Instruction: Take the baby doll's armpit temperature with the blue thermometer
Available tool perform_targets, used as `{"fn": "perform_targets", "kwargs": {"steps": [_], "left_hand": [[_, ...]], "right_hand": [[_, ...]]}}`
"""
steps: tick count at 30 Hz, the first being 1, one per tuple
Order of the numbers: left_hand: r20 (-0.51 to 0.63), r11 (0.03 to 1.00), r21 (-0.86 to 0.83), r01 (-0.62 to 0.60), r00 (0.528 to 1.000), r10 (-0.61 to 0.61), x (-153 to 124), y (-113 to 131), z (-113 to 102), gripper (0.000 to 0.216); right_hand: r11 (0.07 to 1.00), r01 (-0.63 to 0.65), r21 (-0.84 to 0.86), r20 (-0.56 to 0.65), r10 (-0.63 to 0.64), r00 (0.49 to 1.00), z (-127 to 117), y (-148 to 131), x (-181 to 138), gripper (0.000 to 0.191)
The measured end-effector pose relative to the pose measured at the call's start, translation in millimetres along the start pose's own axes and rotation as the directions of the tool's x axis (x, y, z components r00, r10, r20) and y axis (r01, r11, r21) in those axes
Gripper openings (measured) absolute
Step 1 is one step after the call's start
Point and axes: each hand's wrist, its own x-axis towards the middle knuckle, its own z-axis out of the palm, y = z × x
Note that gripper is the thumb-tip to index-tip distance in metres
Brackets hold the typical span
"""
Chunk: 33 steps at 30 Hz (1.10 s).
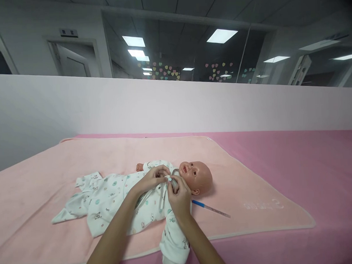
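Observation:
A baby doll (201, 177) lies on its back with its head to the right. It is dressed in a white printed onesie (114, 187). My left hand (154, 179) pinches the onesie's front edge just below the doll's neck. Close against it, my right hand (179, 196) is closed on the same edge from the right. A small pale snap fastener (170, 179) shows between my fingertips. Part of the chest cloth is hidden behind my fingers. One sleeve (173, 235) stretches toward me between my forearms, and the doll's far hand (139, 167) pokes out of the other.
Under the doll is a peach blanket (130, 151) spread over a pink surface (326, 172). A thin clear stick with a blue end (211, 209), perhaps a thermometer, lies beside the doll's head. A white low wall (175, 106) runs along the back, with windows above it.

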Motion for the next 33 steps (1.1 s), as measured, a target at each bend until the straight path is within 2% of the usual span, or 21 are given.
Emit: {"fn": "perform_targets", "kwargs": {"steps": [10,19,23,29,31,33], "left_hand": [[-0.025,1.0,-0.017,0.012,1.0,-0.012,-4.7,4.0,1.4,0.029],[-0.027,0.999,-0.045,0.019,0.999,-0.02,-2.4,0.7,-0.7,0.029],[-0.021,1.0,-0.015,0.007,1.0,-0.008,-5.4,5.3,-0.5,0.034],[0.123,0.993,0.116,0.018,0.992,-0.033,-25.5,18.2,-8.1,0.058],[0.11,0.991,0.137,0.012,0.994,-0.028,-36.4,17.5,-8.9,0.061],[0.027,0.989,0.145,0.001,1.0,-0.005,-47.0,12.9,-6.8,0.056]], "right_hand": [[0.999,-0.013,0.045,-0.008,0.013,1.0,0.2,-0.4,-0.2,0.015],[1.0,-0.009,0.022,0.023,0.008,1.0,0.6,0.4,-0.4,0.016],[0.996,-0.06,0.063,0.03,0.058,0.998,-1.0,-1.3,-0.9,0.019],[0.986,-0.13,0.107,0.011,0.13,0.992,-0.7,1.7,-3.4,0.023],[0.986,-0.134,0.104,-0.007,0.136,0.991,0.0,3.6,-4.3,0.024],[0.987,-0.127,0.101,-0.029,0.13,0.991,0.3,4.8,-5.0,0.024]]}}
